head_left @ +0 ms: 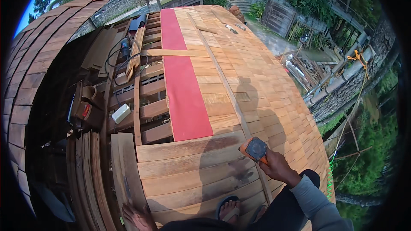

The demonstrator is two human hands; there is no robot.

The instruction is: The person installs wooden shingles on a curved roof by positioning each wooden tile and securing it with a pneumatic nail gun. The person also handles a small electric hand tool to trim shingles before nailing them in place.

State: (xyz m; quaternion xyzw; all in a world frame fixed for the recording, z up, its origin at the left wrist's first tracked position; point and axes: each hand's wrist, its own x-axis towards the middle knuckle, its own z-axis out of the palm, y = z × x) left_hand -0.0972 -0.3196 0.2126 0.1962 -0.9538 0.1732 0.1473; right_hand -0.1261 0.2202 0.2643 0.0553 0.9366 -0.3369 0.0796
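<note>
My right hand (277, 169) is closed round an orange nail gun (256, 149) with a dark, squarish cap. It is held over a long narrow wooden batten (233, 98) that runs up the shingled slope. Low in the picture, my left hand (139, 219) lies with fingers spread at the near end of some loose wooden boards (128, 162). Between the hands, wide wooden planks (192, 169) lie in overlapping rows, and my sandalled feet rest on them. Above these planks stretches a strip of red sheet (186, 98).
Open rafters (150, 110) lie left of the red sheet, with a cable, a bundle of thin wood strips (136, 51), a white box (121, 114) and a brown tool bag (87, 107). A green coiled hose (330, 179) hangs at the roof's right edge, near a tree trunk (342, 85).
</note>
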